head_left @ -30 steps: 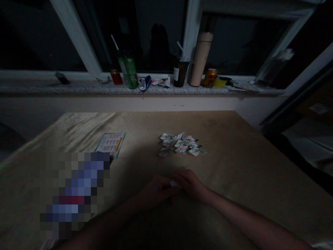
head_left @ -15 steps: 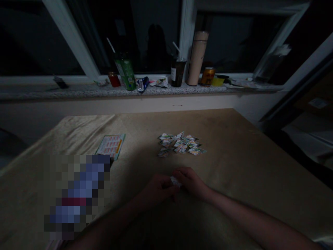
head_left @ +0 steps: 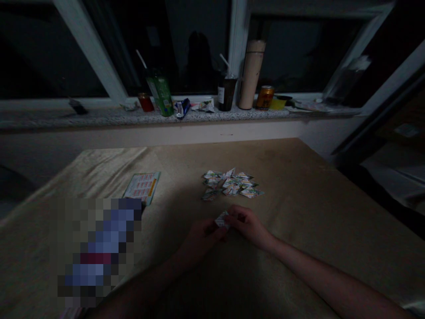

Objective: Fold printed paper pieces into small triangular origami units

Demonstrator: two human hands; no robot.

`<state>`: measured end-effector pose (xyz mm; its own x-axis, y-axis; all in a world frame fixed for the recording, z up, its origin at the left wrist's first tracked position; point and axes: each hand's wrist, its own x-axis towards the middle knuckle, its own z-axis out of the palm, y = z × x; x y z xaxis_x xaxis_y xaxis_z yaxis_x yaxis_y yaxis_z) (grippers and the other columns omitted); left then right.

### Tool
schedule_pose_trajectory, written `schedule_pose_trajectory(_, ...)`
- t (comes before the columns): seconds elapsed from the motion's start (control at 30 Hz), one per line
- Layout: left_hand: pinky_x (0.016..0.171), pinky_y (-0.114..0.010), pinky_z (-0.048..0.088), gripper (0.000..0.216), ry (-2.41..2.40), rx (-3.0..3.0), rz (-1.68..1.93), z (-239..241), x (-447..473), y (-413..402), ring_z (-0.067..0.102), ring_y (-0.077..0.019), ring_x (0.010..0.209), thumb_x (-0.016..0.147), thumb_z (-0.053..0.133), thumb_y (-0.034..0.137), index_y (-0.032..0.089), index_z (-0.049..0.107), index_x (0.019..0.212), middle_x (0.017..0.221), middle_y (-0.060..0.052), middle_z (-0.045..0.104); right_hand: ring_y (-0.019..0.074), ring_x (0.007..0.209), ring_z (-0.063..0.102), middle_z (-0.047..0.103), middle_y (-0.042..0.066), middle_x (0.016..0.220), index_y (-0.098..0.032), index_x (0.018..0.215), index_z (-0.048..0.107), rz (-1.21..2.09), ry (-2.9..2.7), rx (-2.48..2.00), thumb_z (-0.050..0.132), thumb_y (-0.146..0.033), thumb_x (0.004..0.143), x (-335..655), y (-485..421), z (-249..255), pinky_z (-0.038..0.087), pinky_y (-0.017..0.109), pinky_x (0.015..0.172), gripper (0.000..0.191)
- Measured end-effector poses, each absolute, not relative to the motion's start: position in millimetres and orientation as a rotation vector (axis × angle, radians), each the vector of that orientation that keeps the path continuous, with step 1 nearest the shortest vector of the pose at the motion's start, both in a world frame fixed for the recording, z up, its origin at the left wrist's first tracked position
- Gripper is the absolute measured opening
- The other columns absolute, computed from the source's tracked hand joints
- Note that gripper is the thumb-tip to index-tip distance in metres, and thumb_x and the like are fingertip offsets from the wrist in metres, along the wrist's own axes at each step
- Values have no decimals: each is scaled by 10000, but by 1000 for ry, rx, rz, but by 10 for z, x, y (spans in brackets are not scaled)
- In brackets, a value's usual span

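Observation:
A small folded piece of printed paper [head_left: 222, 219] is between my two hands, just above the table's near middle. My left hand [head_left: 202, 235] pinches its lower left side, thumb along the front. On its right edge, the fingers of my right hand [head_left: 245, 222] are closed. Beyond the hands, several folded paper pieces [head_left: 231, 182] with pointed ends lie in rows close together. They carry the same kind of pale print. The dim light hides the undersides of my fingers.
A printed card or sheet stack [head_left: 142, 185] lies left on the cloth-covered table [head_left: 299, 199], beside a pixelated blue object [head_left: 111, 232]. Along the windowsill [head_left: 109, 116] stand a green bottle [head_left: 162, 94], a dark cup with straw [head_left: 226, 93], a tall flask [head_left: 252, 75] and a can [head_left: 264, 97].
Both hands have moved slightly away from me with the paper. The right hand's fingers have shifted toward the paper's right edge, and more of its printed face shows.

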<state>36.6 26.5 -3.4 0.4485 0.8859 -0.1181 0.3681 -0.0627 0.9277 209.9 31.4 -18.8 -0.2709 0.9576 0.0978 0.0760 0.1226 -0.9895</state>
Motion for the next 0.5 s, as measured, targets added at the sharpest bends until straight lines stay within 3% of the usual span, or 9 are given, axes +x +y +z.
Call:
schedule_pose_trajectory(0.1, 713, -234, 454, 249, 1109, 1579, 770, -33, 354, 267, 626, -181, 807, 801, 556, 345, 166, 643, 952, 889, -19, 689, 91, 519, 345, 380, -43, 546, -173, 575, 454, 1172, -1599, -1109, 556, -452, 784, 2109, 298, -173, 284, 211, 478, 363)
schedule_pose_trajectory(0.17, 795, -249, 451, 235, 1128, 1522, 835, -25, 350, 279, 622, -187, 887, 787, 572, 312, 177, 645, 965, 967, -21, 684, 88, 502, 334, 368, -45, 526, -173, 538, 449, 1122, -1619, -1144, 568, -458, 771, 2111, 293, -165, 277, 213, 466, 387)
schedule_pose_trajectory(0.33, 779, -259, 465, 165, 1272, 1493, 826, -6, 347, 317, 642, -195, 819, 749, 609, 293, 178, 700, 824, 844, -12, 713, 90, 494, 371, 415, -34, 519, -160, 542, 524, 1069, -1667, -1175, 594, -457, 747, 2120, 284, -158, 287, 207, 449, 368)
schedule_pose_trajectory(0.5, 749, -251, 471, 187, 1184, 1509, 797, -1, 346, 298, 645, -195, 807, 753, 615, 316, 201, 711, 865, 838, 7, 720, 111, 543, 465, 536, 5, 570, -142, 613, 617, 1051, -1741, -1138, 573, -440, 779, 2126, 272, -154, 348, 211, 490, 344)
